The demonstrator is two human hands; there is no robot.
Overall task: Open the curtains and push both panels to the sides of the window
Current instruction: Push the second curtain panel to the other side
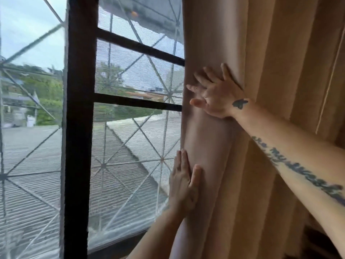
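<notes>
A tan curtain panel hangs in thick folds over the right half of the view, its leading edge beside the window. My right hand lies flat on that edge at mid height, fingers spread and pointing left. Lower down, my left hand presses flat against the same edge, fingers together and pointing up. Neither hand grips the cloth. No second panel is in view.
The window has a dark frame with horizontal bars, a mesh screen and a white diagonal grille outside. Beyond lie corrugated roofs and trees. A thin cord hangs at the far right of the curtain.
</notes>
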